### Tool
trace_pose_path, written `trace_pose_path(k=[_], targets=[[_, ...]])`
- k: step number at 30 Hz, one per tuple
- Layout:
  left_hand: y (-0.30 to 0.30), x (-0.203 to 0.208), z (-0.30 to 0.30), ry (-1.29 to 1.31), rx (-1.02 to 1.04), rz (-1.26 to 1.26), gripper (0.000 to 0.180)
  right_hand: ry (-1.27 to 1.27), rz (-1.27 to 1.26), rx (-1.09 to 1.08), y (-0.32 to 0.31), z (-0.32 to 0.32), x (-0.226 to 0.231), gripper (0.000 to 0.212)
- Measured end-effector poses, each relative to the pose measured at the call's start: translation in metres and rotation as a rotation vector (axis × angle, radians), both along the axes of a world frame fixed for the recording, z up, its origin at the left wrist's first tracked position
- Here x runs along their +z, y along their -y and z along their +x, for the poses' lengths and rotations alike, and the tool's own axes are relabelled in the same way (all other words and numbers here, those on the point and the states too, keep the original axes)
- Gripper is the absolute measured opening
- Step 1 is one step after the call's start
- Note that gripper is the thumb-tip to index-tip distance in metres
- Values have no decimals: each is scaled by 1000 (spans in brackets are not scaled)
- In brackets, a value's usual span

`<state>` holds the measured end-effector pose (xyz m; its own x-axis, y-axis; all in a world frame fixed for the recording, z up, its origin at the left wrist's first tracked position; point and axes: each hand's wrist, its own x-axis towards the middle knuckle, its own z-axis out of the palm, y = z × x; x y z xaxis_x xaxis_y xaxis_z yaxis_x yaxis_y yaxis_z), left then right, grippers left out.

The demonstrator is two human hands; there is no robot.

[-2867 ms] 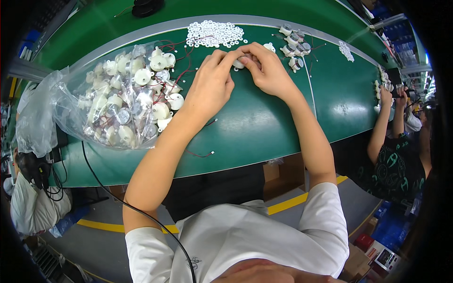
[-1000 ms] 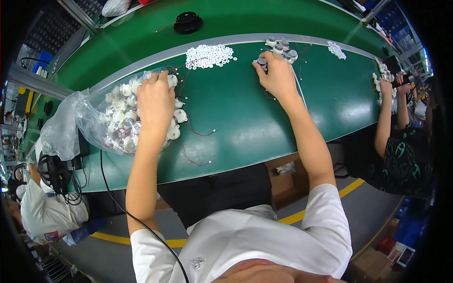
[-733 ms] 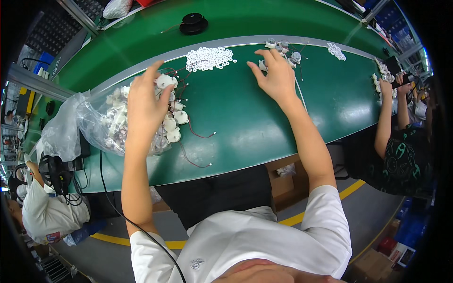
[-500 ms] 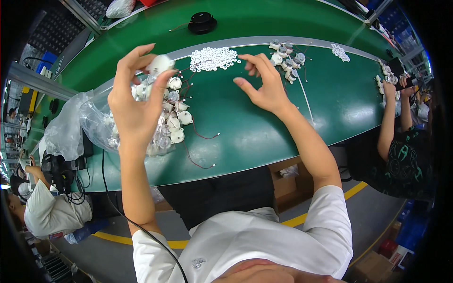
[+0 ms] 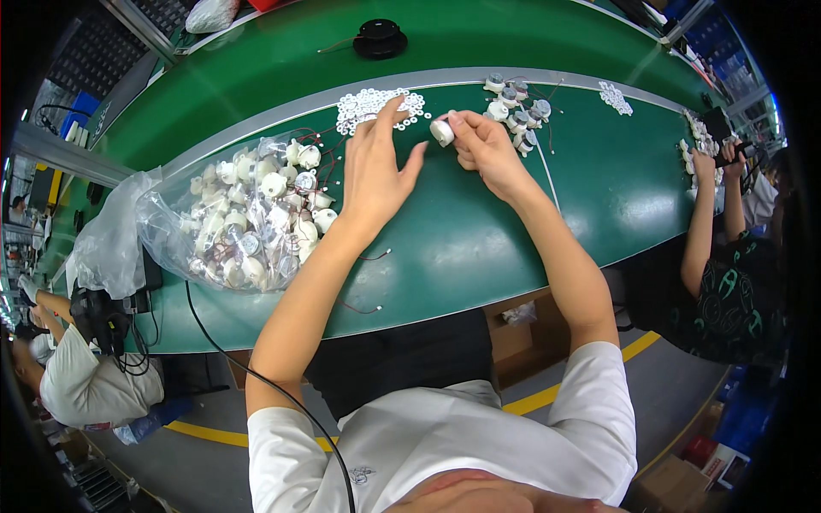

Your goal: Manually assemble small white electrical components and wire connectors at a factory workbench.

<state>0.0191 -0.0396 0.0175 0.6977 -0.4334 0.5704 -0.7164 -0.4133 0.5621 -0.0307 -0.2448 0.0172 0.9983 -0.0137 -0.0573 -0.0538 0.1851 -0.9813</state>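
My right hand point(image 5: 493, 156) pinches a small round white motor point(image 5: 441, 132) between thumb and fingers, above the green tabletop. My left hand point(image 5: 374, 178) has its fingers stretched and its thumb apart, with nothing seen in it. Its fingertips are at the near side of a pile of small white ring washers point(image 5: 359, 101); whether they touch any, I cannot tell. Left of that hand, a clear plastic bag point(image 5: 162, 224) lies full of similar white motors point(image 5: 233, 224) with thin dark red leads. Beyond my right hand stands a group of motors point(image 5: 518, 107) with grey tops.
A black round device point(image 5: 380, 39) sits on the green belt point(image 5: 479, 38) behind the table. A smaller washer pile point(image 5: 614, 97) lies far right, near another person's hands point(image 5: 717, 162). A black cable point(image 5: 224, 352) runs across my left forearm. Another person sits at the left.
My left hand has swung right from over the bag to the washers and has let go of the white motor. My right hand, open before, has closed on that motor.
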Motion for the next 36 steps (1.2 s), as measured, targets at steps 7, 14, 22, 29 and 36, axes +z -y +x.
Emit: trace_pose_path(k=[7,14,22,29,36], targets=[[-1,-17,-1,20,34,209,71,180,-903,-228,-15,-7,7,28],[-7,-9,-5,-8,-23,131,66,414,-898,-80,-8,-5,0,28],[-5,-13,-5,22,-4,225,66,172,-914,-169,-4,-6,7,24],[-5,-12,-19,-199,-142,23,69,148,-747,-193,5,3,-14,28],[-7,-14,-18,-216,-133,-29,74,122,-798,-238,-9,1,-1,35]])
